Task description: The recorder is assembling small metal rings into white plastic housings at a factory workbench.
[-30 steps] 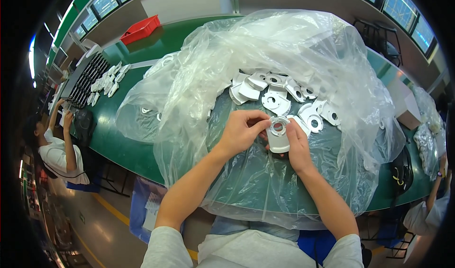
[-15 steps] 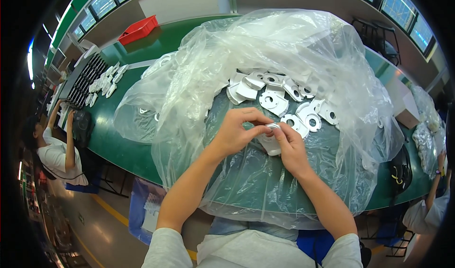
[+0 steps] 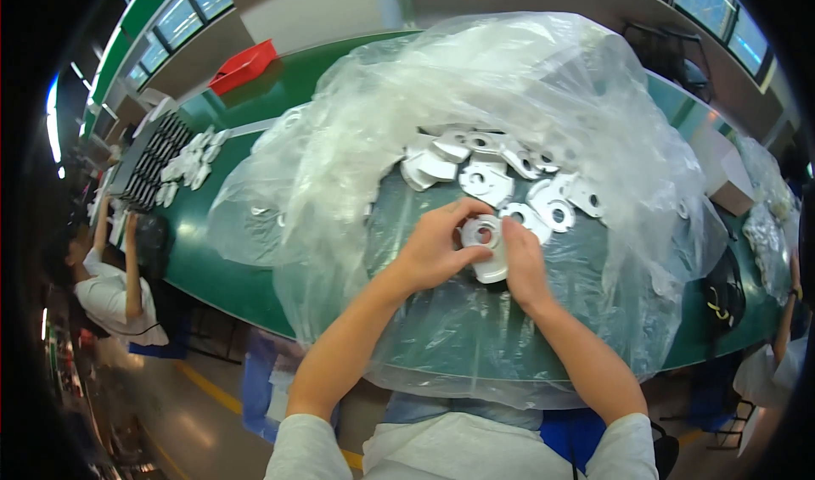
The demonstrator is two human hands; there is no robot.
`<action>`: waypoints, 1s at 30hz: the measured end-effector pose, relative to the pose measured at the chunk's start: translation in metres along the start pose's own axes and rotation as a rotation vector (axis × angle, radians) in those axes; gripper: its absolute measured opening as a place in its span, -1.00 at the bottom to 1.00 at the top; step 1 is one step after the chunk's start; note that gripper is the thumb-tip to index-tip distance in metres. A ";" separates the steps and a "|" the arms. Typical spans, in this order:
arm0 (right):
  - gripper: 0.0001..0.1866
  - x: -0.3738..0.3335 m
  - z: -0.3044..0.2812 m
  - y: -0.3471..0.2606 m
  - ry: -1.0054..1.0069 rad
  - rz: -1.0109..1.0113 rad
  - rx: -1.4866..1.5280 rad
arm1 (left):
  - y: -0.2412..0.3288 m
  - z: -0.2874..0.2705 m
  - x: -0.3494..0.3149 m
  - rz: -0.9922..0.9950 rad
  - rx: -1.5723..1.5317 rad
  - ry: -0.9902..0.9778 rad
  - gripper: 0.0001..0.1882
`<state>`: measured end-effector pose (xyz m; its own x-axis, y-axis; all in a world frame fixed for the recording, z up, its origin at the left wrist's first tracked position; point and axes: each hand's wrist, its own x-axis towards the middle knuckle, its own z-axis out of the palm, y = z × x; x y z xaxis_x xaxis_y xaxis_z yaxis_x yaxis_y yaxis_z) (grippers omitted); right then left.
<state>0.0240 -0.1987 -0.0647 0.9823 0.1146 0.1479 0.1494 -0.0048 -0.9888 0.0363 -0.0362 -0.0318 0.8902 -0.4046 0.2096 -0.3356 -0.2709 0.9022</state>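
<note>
Between my hands is a white part with a round ring end and a flat tail (image 3: pixel 491 269), its ring tilted up toward me. My left hand (image 3: pixel 433 244) grips the ring's left side, thumb below and fingers above. Along the part's right edge lies my right hand (image 3: pixel 526 263), fingers close together and pressed against it. Just beyond my hands, several similar white parts (image 3: pixel 486 183) lie in a loose heap. They rest on a large clear plastic bag (image 3: pixel 543 344), whose bunched sides rise around them on the green table (image 3: pixel 229 297).
A red tray (image 3: pixel 243 67) sits at the far left. Black racks (image 3: pixel 153 159) and white parts (image 3: pixel 191 164) are near a co-worker (image 3: pixel 115 297). On the right are a white box (image 3: pixel 722 174), another plastic bag (image 3: pixel 768 225) and a second person's arm (image 3: pixel 788 310). A blue crate (image 3: pixel 257 387) stands below.
My hands have shifted apart a little, uncovering the part's ring, which they mostly covered before. My right fingers have straightened along its edge. The whole view has tilted slightly.
</note>
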 end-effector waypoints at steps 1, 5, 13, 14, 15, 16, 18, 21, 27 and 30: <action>-0.60 0.001 0.002 0.002 0.017 0.006 0.007 | -0.002 -0.003 0.000 -0.011 0.002 0.008 -0.54; -0.55 0.002 -0.012 -0.006 -0.142 0.202 0.253 | 0.001 -0.019 0.002 0.038 -0.117 0.093 -0.70; -0.47 -0.001 -0.019 0.003 -0.195 0.060 0.167 | -0.008 -0.117 -0.146 0.115 -0.016 1.375 -0.88; -0.48 0.000 -0.017 0.014 -0.202 0.053 0.162 | -0.021 -0.143 -0.171 0.006 0.036 1.553 -0.88; -0.50 0.000 -0.012 0.016 -0.183 0.077 0.172 | -0.047 -0.175 -0.199 -0.015 0.189 1.627 -0.87; -0.52 0.000 -0.002 0.007 -0.218 0.099 0.159 | -0.071 -0.215 -0.240 -0.119 0.192 1.713 -0.85; -0.62 0.003 0.007 0.011 -0.256 0.046 0.118 | -0.114 -0.285 -0.300 -0.349 0.288 1.679 -0.77; -0.69 0.006 0.001 0.004 -0.285 0.063 0.235 | -0.143 -0.335 -0.300 -0.343 -0.027 1.502 -0.70; -0.65 0.002 -0.015 0.009 -0.219 0.053 0.172 | -0.108 -0.321 -0.184 -0.553 0.517 1.137 -0.34; -0.66 0.001 -0.013 0.001 -0.230 0.016 0.107 | -0.048 -0.266 -0.126 -0.075 0.640 1.010 -0.49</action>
<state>0.0266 -0.2116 -0.0657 0.9314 0.3381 0.1351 0.1090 0.0951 -0.9895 0.0221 0.2600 -0.0014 0.6578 0.4219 0.6239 -0.1102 -0.7656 0.6338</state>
